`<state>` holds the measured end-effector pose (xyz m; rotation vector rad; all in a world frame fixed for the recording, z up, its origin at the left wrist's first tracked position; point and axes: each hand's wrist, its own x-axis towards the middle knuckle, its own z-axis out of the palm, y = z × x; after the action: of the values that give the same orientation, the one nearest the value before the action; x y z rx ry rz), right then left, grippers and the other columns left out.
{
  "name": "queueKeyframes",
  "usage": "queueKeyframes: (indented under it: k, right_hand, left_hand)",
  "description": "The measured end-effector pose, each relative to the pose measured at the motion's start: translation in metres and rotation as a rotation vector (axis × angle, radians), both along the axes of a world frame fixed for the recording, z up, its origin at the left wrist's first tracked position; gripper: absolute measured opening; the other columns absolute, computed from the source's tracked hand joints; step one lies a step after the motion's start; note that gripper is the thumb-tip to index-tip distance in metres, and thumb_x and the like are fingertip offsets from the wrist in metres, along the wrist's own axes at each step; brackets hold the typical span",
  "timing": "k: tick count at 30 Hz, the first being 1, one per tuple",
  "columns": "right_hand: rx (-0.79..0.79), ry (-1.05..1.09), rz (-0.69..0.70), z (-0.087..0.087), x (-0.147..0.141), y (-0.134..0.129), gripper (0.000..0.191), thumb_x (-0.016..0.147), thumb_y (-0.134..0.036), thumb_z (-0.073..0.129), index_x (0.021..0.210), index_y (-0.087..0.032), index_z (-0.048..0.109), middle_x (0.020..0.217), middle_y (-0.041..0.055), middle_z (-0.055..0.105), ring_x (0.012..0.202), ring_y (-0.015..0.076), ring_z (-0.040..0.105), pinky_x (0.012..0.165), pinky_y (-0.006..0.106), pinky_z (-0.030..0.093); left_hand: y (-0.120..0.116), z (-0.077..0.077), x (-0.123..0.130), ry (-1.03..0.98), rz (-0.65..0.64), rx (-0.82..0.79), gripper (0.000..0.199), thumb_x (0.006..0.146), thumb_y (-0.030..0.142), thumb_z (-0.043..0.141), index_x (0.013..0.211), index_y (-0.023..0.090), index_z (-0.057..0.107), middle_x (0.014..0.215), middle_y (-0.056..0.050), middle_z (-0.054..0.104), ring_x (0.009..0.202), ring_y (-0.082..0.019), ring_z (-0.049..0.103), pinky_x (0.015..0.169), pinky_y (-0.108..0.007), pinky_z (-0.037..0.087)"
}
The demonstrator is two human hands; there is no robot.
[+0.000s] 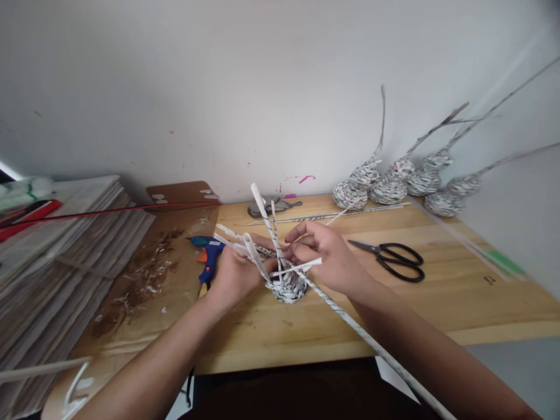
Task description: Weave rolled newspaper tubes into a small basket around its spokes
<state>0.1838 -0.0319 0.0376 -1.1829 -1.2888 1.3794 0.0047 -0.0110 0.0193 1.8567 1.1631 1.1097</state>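
A small round base woven from rolled paper (286,289) rests on the wooden board, with several paper tubes (265,217) sticking up from it. My left hand (240,269) is closed around the base's left and far side; part of its fingers is hidden behind the tubes. My right hand (324,251) pinches at the base's upper right, where the strips cross, its fingertips bent together. A long rolled paper tube (359,331) runs from the base under my right hand toward the lower right.
Black-handled scissors (396,256) lie to the right. Several woven gourd shapes with stems (387,189) stand by the wall. At the left are a blue glue gun (210,256) and stacked newspapers (65,262). A grey tool (271,207) lies at the back.
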Motion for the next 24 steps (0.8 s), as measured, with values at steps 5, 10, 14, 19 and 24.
queueKeyframes:
  k: [5, 10, 14, 19, 24]
  right_hand:
    - [-0.091, 0.062, 0.024, 0.001, 0.001, 0.005, 0.013, 0.075, -0.011, 0.057, 0.086, -0.019, 0.055, 0.075, 0.0055, 0.074, 0.065, 0.0164, 0.069, 0.062, 0.029, 0.053]
    - [-0.073, 0.080, 0.047, 0.000, 0.000, 0.005, 0.009, 0.077, -0.013, 0.059, 0.084, -0.018, 0.058, 0.079, 0.0041, 0.073, 0.066, 0.0140, 0.069, 0.063, 0.028, 0.056]
    - [0.034, 0.127, 0.007, -0.003, 0.003, 0.009, 0.007, 0.077, -0.017, 0.063, 0.083, -0.017, 0.061, 0.075, 0.0011, 0.070, 0.060, 0.0112, 0.065, 0.056, 0.024, 0.052]
    - [0.039, 0.086, 0.177, -0.005, 0.006, 0.006, 0.008, 0.078, -0.016, 0.056, 0.080, -0.018, 0.063, 0.053, -0.0051, 0.059, 0.047, 0.0082, 0.052, 0.047, 0.020, 0.041]
    - [0.078, 0.175, 0.731, 0.018, 0.010, -0.024, 0.018, 0.083, -0.033, 0.065, 0.085, -0.017, 0.072, 0.064, 0.0007, 0.065, 0.055, 0.0098, 0.059, 0.055, 0.022, 0.048]
  left_hand:
    - [0.007, -0.006, -0.014, 0.075, -0.181, 0.219, 0.012, 0.079, 0.017, 0.067, 0.068, 0.018, 0.070, 0.072, -0.004, 0.073, 0.067, -0.017, 0.068, 0.064, -0.028, 0.056]
    - [0.007, 0.000, -0.026, 0.138, -0.254, 0.320, 0.017, 0.086, 0.014, 0.061, 0.073, 0.019, 0.071, 0.076, -0.003, 0.071, 0.069, -0.015, 0.065, 0.064, -0.027, 0.053]
    - [0.013, 0.009, -0.033, 0.095, -0.160, 0.243, 0.008, 0.078, 0.014, 0.067, 0.071, 0.017, 0.069, 0.070, -0.001, 0.071, 0.064, -0.015, 0.065, 0.061, -0.026, 0.053]
    - [0.032, 0.011, -0.039, -0.139, 0.105, 0.044, 0.010, 0.072, 0.023, 0.070, 0.071, 0.017, 0.063, 0.069, -0.001, 0.073, 0.061, -0.017, 0.067, 0.057, -0.026, 0.055]
    - [0.040, -0.005, -0.040, -0.211, 0.209, 0.022, 0.015, 0.066, 0.025, 0.072, 0.067, 0.018, 0.059, 0.065, 0.000, 0.072, 0.061, -0.017, 0.067, 0.057, -0.025, 0.055]
